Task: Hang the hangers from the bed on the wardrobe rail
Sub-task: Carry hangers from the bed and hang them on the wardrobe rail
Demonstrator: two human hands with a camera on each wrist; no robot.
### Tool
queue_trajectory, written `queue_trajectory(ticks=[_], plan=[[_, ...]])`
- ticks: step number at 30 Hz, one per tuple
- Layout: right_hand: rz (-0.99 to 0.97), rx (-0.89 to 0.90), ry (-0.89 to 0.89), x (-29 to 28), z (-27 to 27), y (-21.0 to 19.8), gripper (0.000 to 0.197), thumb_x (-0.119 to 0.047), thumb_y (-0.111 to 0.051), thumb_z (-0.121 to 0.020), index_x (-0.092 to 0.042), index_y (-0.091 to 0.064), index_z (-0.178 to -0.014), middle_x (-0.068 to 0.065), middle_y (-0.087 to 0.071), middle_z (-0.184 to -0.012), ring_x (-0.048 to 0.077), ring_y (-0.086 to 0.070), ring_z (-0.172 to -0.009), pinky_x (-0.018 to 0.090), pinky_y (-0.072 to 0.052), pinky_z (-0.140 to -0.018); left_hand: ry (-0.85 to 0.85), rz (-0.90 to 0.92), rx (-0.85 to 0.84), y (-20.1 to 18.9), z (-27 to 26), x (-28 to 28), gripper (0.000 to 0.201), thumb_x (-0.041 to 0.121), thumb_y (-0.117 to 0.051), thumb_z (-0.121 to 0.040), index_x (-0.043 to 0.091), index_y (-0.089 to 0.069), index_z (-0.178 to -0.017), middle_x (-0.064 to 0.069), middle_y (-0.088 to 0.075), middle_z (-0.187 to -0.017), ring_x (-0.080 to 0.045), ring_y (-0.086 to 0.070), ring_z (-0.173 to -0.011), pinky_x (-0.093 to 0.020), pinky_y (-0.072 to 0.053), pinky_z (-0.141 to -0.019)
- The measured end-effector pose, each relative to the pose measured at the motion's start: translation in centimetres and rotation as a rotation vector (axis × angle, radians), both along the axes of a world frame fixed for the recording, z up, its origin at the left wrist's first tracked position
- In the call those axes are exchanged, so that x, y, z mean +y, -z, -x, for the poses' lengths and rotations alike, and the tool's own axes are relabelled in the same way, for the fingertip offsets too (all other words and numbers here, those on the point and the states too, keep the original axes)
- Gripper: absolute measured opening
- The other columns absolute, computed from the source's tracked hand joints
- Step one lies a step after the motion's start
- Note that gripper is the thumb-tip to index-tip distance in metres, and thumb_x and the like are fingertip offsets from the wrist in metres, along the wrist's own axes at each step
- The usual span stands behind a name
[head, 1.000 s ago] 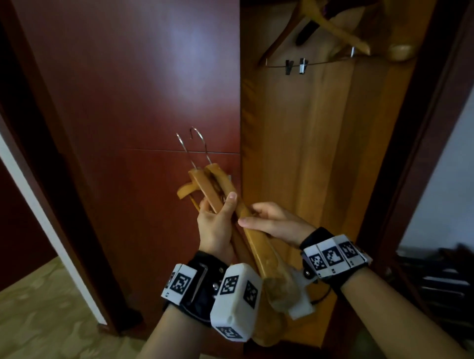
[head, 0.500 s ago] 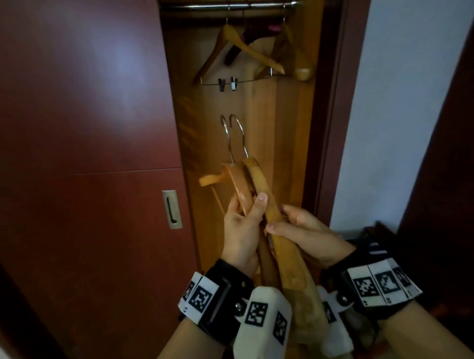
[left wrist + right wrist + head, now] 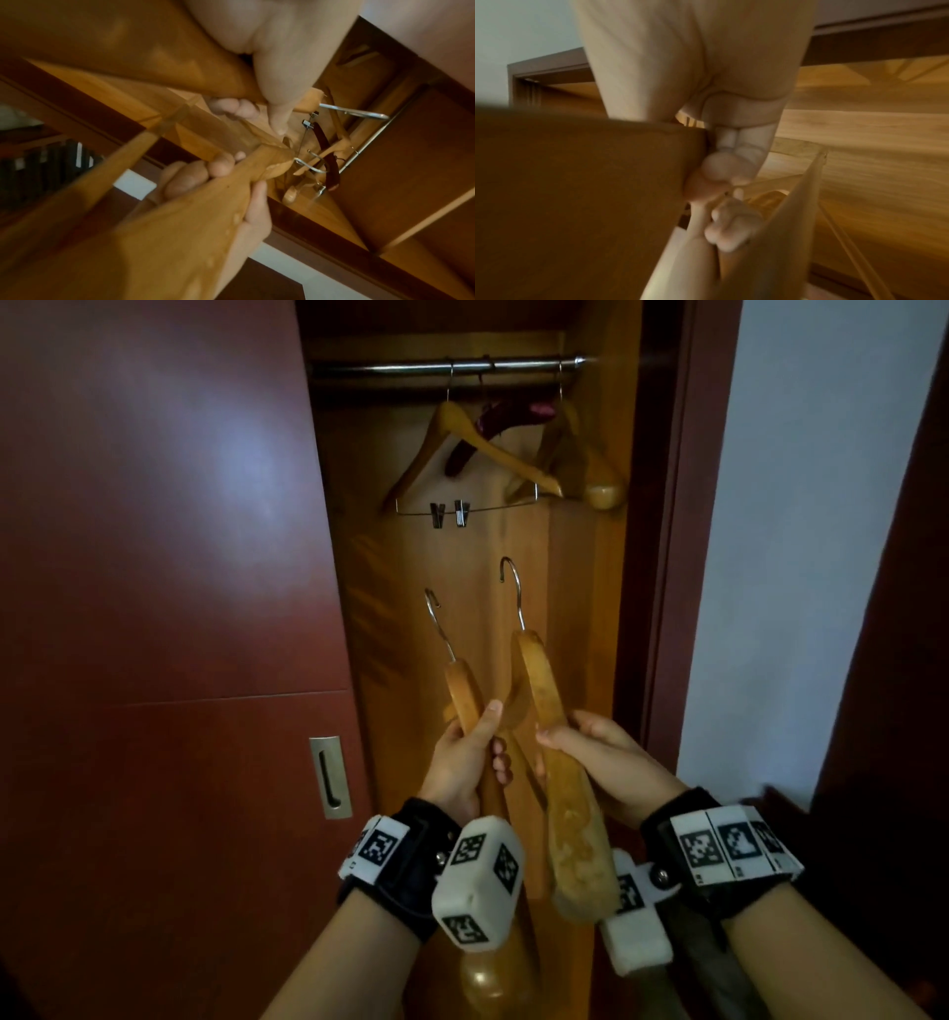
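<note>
Pulled the two hooks apart since half a second ago, so head view now has left hand (image 3: 462,757) gripping one wooden hanger (image 3: 464,698) and right hand (image 3: 595,752) the other hanger (image 3: 544,690), both below the rail (image 3: 447,367); left wrist view: fingers (image 3: 231,106) curled round wood; right wrist view: same, blurry.

Two wooden hangers with metal hooks, held upright below the rail (image 3: 447,367), hooks uppermost. Left hanger (image 3: 462,690) slightly lower; right hanger (image 3: 539,685) beside it, hooks apart. Steel rail horizontal at wardrobe top, carrying three hung hangers (image 3: 462,439).
</note>
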State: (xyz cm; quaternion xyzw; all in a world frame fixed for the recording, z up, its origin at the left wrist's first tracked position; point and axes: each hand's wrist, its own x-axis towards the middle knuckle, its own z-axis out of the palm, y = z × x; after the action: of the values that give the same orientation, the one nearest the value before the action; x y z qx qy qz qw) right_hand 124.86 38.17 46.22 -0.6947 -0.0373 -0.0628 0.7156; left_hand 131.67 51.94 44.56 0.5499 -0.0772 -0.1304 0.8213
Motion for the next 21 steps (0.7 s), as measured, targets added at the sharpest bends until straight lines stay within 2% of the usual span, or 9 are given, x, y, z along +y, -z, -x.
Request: queue_trajectory(ticks=[2, 4, 6, 9, 12, 15, 18, 21], plan=[[-0.017, 0.016, 0.021, -0.9, -2.6, -0.3, 0.03, -0.018, -0.058, -0.093, 0.003, -0.057, -0.114, 0.006, -0.065, -0.068, 0.014, -0.062, -0.059, 0.025, -0.051, -0.056, -0.011, -0.03, 0.032, -0.5, -2.3, -0.3, 0.019, 0.029, -0.059, -0.094, 0.011, -0.053, -0.094, -0.001, -0.043, -0.058, -0.01, -0.04, -0.04, -0.019, -0.037, -0.037], [-0.024, 0.011, 0.032, -2.0, -5.3, -0.8, 0.032, -0.019, -0.059, -0.092, 0.002, -0.057, -0.116, 0.006, -0.065, -0.067, 0.013, -0.062, -0.057, 0.022, -0.051, -0.053, -0.023, -0.054, 0.05, -0.8, -4.7, -0.5, 0.024, 0.03, -0.054, -0.093, 0.011, -0.05, -0.08, -0.001, -0.04, -0.056, -0.012, -0.038, -0.039, -0.02, -0.035, -0.037], [-0.031, 0.013, 0.034, -3.0, -8.1, -1.4, 0.031, -0.019, -0.06, -0.092, 0.001, -0.057, -0.116, 0.004, -0.065, -0.065, 0.011, -0.062, -0.054, 0.02, -0.051, -0.05, -0.035, -0.069, 0.072, -0.8, -7.0, -0.8, 0.028, 0.033, -0.05, -0.091, 0.01, -0.046, -0.075, -0.002, -0.038, -0.055, -0.013, -0.037, -0.039, -0.021, -0.035, -0.036], [-0.004, 0.003, 0.035, -4.3, -12.4, -3.2, 0.03, -0.02, -0.062, -0.091, -0.001, -0.059, -0.113, 0.002, -0.066, -0.063, 0.007, -0.063, -0.051, 0.016, -0.049, -0.047, -0.069, -0.065, 0.131, -0.4, -9.7, -1.4, 0.029, 0.036, -0.05, -0.091, 0.01, -0.047, -0.079, -0.002, -0.039, -0.055, -0.013, -0.037, -0.037, -0.02, -0.035, -0.036], [0.019, -0.033, 0.024, -5.0, -16.5, -5.6, 0.02, -0.02, -0.061, -0.091, -0.004, -0.061, -0.103, 0.002, -0.064, -0.065, 0.004, -0.062, -0.048, 0.013, -0.046, -0.044, -0.126, -0.044, 0.162, 0.4, -11.9, -1.9, 0.03, 0.036, -0.05, -0.093, 0.008, -0.045, -0.101, -0.004, -0.042, -0.057, -0.013, -0.039, -0.036, -0.019, -0.035, -0.035], [0.057, -0.056, -0.015, -5.2, -20.5, -8.0, 0.021, -0.023, -0.063, -0.089, -0.006, -0.06, -0.1, 0.004, -0.064, -0.07, 0.009, -0.063, -0.053, 0.018, -0.051, -0.052, -0.179, -0.044, 0.177, 0.7, -14.3, -2.1, 0.032, 0.037, -0.05, -0.094, 0.008, -0.043, -0.106, -0.004, -0.043, -0.057, -0.013, -0.04, -0.037, -0.021, -0.036, -0.035], [0.07, -0.063, -0.039, -4.9, -24.5, -10.4, 0.036, -0.029, -0.068, -0.084, -0.005, -0.057, -0.108, 0.009, -0.063, -0.082, 0.014, -0.061, -0.059, 0.028, -0.051, -0.063, -0.189, -0.056, 0.209, 0.4, -16.2, -2.0, 0.036, 0.043, -0.048, -0.093, 0.007, -0.046, -0.095, -0.003, -0.044, -0.053, -0.013, -0.04, -0.038, -0.021, -0.037, -0.035], [0.145, -0.081, -0.046, -4.3, -27.4, -13.1, 0.076, -0.046, -0.077, -0.064, 0.0, -0.054, -0.12, 0.015, -0.061, -0.095, 0.024, -0.058, -0.072, 0.038, -0.047, -0.073, -0.188, -0.084, 0.234, -0.4, -17.9, -2.0, 0.046, 0.051, -0.043, -0.091, 0.008, -0.048, -0.077, -0.003, -0.044, -0.048, -0.015, -0.04, -0.04, -0.023, -0.037, -0.039]])
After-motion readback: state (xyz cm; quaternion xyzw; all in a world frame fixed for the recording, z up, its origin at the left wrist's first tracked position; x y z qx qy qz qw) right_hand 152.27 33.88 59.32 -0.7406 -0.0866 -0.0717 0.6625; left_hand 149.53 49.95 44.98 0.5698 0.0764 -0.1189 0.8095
